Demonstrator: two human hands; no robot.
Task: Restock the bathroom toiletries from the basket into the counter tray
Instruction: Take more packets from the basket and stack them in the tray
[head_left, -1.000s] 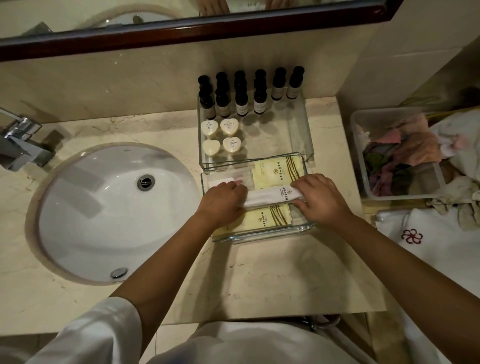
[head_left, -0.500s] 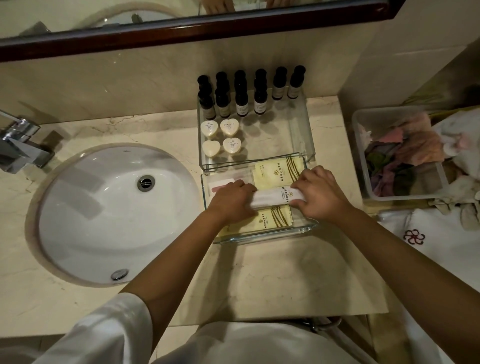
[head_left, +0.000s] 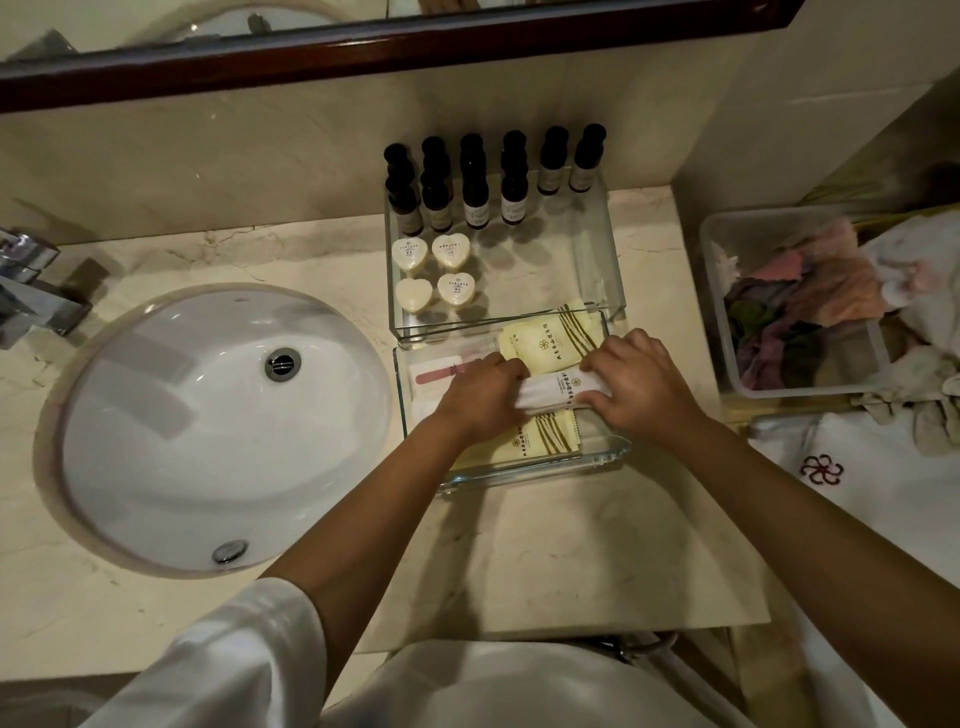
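Note:
Two clear glass trays stand on the marble counter. The near tray (head_left: 530, 470) holds yellow sachets (head_left: 550, 340), a pink nail file (head_left: 441, 373) and a white packet (head_left: 553, 389). My left hand (head_left: 480, 397) grips the packet's left end and my right hand (head_left: 636, 387) grips its right end, both inside the near tray. The far tray (head_left: 597, 249) holds several dark bottles (head_left: 475, 200) along the back and several heart-shaped soaps (head_left: 434, 270) at its left. Its right half is bare.
A white sink (head_left: 218, 431) fills the counter's left, with a chrome tap (head_left: 31, 291) behind it. At the right, a clear plastic bin (head_left: 727, 312) holds crumpled cloths, beside white linen (head_left: 883, 483). A dark-framed mirror (head_left: 395, 47) runs along the wall.
My two hands have drawn closer together on the white packet, covering more of it. The pink nail file at the tray's left has come into view.

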